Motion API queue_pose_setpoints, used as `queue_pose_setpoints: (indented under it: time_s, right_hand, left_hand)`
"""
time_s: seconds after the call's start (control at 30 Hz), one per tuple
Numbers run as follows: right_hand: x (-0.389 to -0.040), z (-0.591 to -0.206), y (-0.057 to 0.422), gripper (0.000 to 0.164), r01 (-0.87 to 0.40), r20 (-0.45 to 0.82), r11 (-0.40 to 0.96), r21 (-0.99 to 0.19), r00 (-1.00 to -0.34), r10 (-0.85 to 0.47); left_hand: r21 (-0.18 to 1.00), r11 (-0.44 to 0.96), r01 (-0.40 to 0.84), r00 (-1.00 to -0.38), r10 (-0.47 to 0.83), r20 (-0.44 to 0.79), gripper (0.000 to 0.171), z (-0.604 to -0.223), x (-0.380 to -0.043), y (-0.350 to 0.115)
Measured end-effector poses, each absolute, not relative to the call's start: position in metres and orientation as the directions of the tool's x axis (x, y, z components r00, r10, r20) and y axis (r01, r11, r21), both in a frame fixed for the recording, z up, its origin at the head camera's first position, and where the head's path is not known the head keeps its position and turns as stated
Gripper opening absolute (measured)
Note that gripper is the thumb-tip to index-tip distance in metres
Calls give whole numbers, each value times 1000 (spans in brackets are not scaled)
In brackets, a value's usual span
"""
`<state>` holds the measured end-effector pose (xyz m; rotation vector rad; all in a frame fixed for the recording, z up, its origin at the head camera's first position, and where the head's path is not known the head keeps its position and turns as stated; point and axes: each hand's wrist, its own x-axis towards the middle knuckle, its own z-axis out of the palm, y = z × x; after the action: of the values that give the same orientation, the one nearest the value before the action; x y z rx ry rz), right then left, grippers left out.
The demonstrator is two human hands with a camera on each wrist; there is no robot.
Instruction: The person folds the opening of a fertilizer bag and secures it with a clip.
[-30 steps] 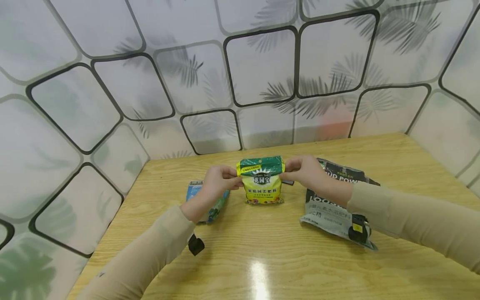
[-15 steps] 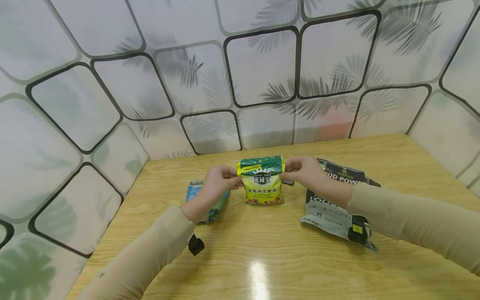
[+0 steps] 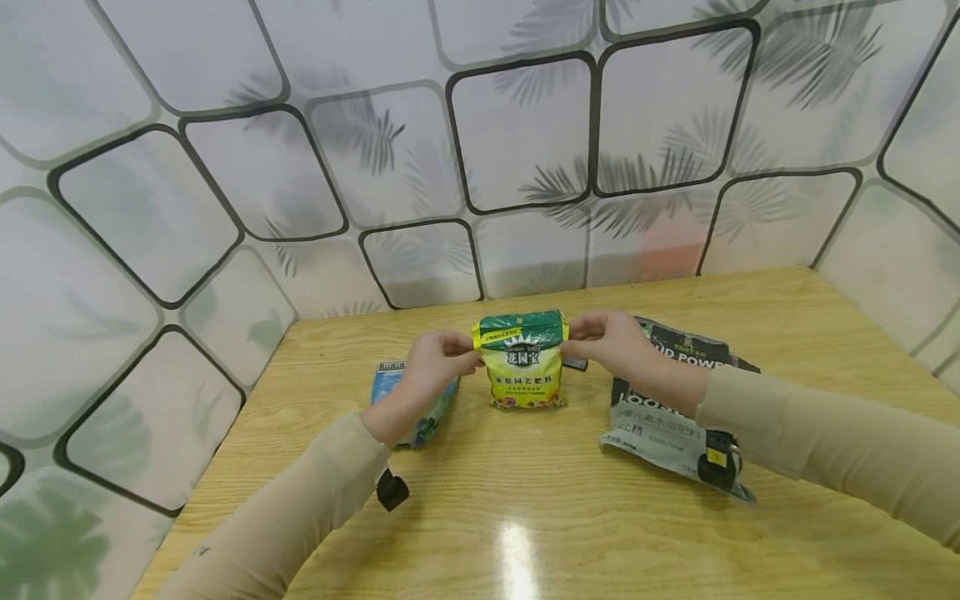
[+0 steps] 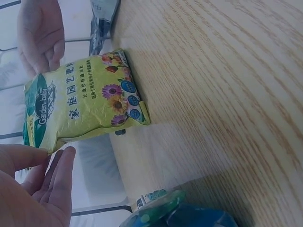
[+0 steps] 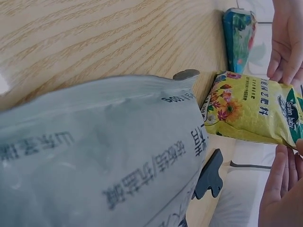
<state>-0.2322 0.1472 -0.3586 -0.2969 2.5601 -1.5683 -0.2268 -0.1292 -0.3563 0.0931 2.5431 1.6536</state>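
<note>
A yellow and green bag of garden fertilizer [image 3: 522, 375] stands upright on the wooden table in the head view. Its bottom edge meets the tabletop. My left hand [image 3: 433, 367] pinches its upper left edge between thumb and fingers. At the opposite upper edge, my right hand [image 3: 617, 343] pinches the bag the same way. Flowers printed near the base of the fertilizer bag [image 4: 94, 94] face the left wrist view. In the right wrist view, the fertilizer bag [image 5: 251, 109] appears sideways between both hands.
A blue and green bag [image 3: 437, 417] lies under my left wrist. The larger black and grey bag [image 3: 660, 437] lies below my right forearm. Behind the fertilizer bag, a small dark object [image 3: 576, 363] is partly hidden. A patterned wall covering [image 3: 525, 142] borders the table.
</note>
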Motion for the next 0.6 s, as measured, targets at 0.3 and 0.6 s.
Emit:
queue_pose_setpoints:
  time_s: [0.3, 0.6]
  right_hand:
    - [-234, -363, 148, 49, -101, -12, 430, -897, -967, -253]
    - [-232, -364, 148, 59, -144, 37, 365, -920, -958, -286]
  left_hand:
    - [935, 355, 0, -994, 106, -40, 22, -355, -225, -130]
    - [948, 319, -1, -994, 101, -35, 47, -355, -225, -130]
